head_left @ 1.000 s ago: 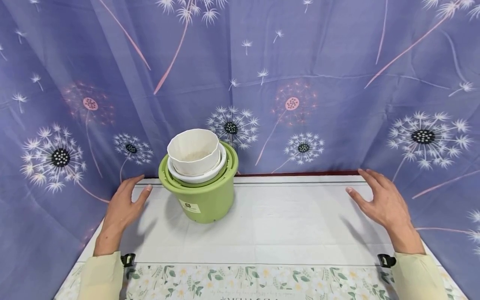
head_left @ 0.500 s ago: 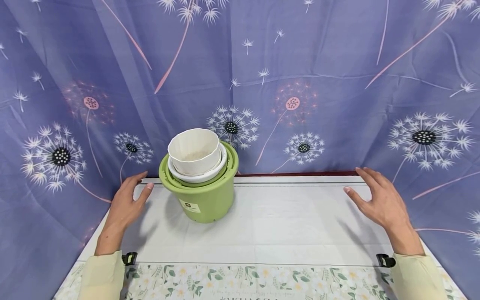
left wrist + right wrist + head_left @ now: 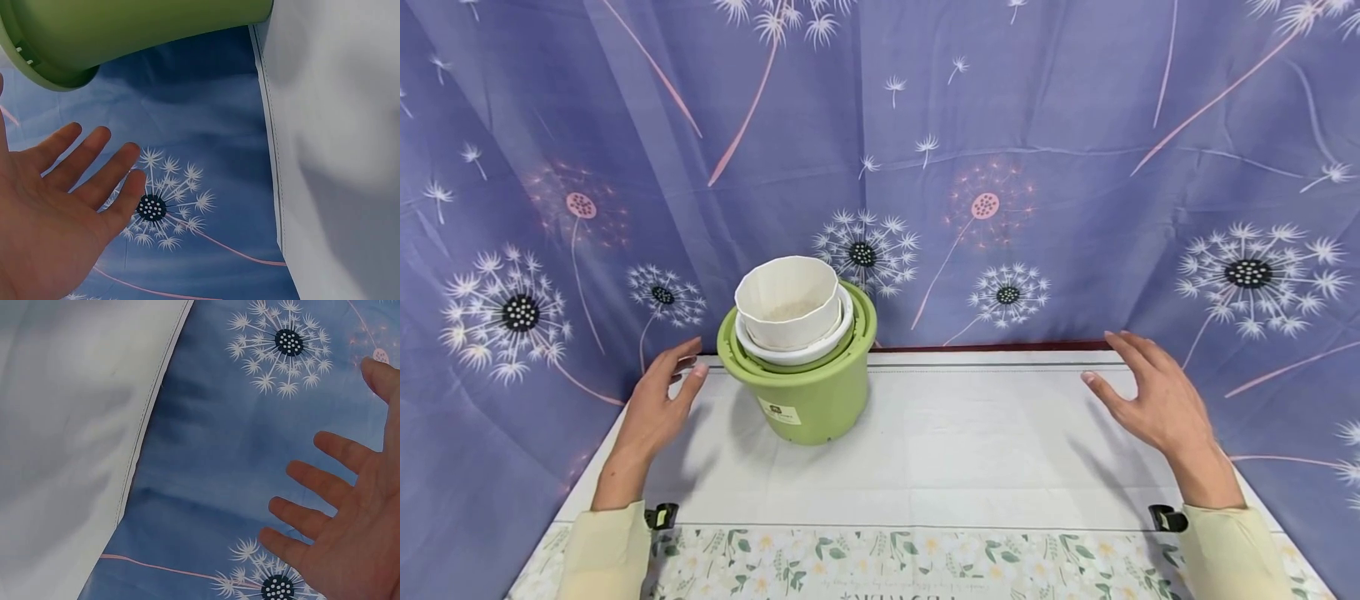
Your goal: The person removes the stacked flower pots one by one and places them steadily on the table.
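Note:
A green flower pot (image 3: 820, 404) with a small label stands upright at the back left of the table. Nested in it are other pots, among them a white pot with a thick rim (image 3: 790, 357) and, on top, a white pot with a fluted wall (image 3: 793, 304). To the left of the stack, my left hand (image 3: 655, 408) hovers with fingers spread, apart from the green pot; the left wrist view shows its palm bare. Far to the right, my right hand (image 3: 1165, 404) is held over the table, fingers spread, touching nothing; its palm shows bare in the right wrist view.
A white cloth (image 3: 970, 442) covers the table, with a floral printed strip (image 3: 850, 562) along the near side. A purple-blue curtain with dandelion prints (image 3: 1075, 208) surrounds the back and both sides. The pot stack stands close to the back curtain.
Both hands have drifted slightly inward and a little forward, the right one to the left, the left one to the right. The pots have stayed in place.

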`<state>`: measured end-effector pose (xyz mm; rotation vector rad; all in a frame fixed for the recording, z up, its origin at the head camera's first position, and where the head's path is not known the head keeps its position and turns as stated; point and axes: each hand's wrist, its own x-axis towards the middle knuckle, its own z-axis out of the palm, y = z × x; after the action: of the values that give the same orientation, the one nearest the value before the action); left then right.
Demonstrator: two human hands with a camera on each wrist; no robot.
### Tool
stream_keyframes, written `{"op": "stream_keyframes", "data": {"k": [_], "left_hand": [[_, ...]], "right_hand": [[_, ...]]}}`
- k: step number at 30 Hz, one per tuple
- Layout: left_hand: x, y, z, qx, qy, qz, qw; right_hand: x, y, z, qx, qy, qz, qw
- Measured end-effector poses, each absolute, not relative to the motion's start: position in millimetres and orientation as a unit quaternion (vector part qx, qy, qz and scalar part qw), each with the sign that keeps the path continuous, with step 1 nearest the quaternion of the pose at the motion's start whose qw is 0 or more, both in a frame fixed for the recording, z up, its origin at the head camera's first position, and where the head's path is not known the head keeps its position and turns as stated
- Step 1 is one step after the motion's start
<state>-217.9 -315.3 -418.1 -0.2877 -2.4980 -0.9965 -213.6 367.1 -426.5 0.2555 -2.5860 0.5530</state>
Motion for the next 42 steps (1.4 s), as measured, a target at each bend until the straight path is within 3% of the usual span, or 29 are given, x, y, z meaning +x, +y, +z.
{"op": "stream_keyframes", "data": {"k": [42], "left_hand": [[-225.3,-298.1,-412.0,-0.143,-0.885,-0.397,0.199]], "right_hand": [[-214.4,327.9,-414.2,0.148,-0.934,0.183,0.268]]}}
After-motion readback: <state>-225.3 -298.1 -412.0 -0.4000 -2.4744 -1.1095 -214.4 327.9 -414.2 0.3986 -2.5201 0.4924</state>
